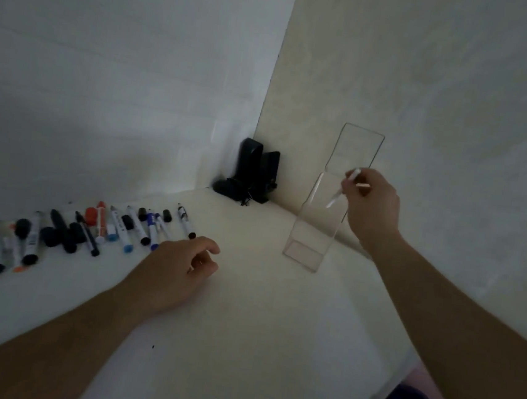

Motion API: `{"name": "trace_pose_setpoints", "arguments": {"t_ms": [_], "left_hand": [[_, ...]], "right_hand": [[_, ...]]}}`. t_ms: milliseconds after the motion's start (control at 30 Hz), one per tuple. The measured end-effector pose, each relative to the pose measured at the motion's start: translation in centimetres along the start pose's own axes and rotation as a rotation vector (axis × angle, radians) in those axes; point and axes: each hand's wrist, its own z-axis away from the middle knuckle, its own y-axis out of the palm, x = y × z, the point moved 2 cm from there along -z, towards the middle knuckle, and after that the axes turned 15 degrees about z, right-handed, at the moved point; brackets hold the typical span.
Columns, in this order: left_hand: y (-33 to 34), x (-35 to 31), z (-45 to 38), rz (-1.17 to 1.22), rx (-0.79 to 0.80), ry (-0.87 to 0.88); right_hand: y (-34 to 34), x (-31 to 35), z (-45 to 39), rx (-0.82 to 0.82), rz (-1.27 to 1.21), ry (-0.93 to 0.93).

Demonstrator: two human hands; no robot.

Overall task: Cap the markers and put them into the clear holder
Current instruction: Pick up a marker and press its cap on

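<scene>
Head-camera view: the right hand (373, 203) pinches a slim white marker (343, 187) over the mouth of the clear holder (306, 255), which looks empty and leans on the wall. The left hand (181, 272) rests loosely curled, holding nothing, on the white table (259, 327) beside a row of markers (91, 231) and loose caps, so most of the job appears undone.
</scene>
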Motion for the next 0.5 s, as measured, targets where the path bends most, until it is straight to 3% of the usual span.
{"name": "trace_pose_setpoints", "arguments": {"t_ms": [233, 333, 433, 500], "left_hand": [[0.2, 0.0, 0.1, -0.056, 0.024, 0.008], [0.2, 0.4, -0.1, -0.061, 0.017, 0.009], [0.4, 0.8, -0.4, -0.075, 0.022, 0.005], [0.4, 0.9, -0.5, -0.072, 0.013, 0.012]], "right_hand": [[4.1, -3.9, 1.3, 0.263, 0.457, -0.099], [4.6, -4.4, 1.6, 0.302, 0.490, -0.120], [4.4, -4.4, 1.8, 0.252, 0.447, -0.103], [4.1, -3.7, 2.4, 0.065, 0.400, -0.111]]}}
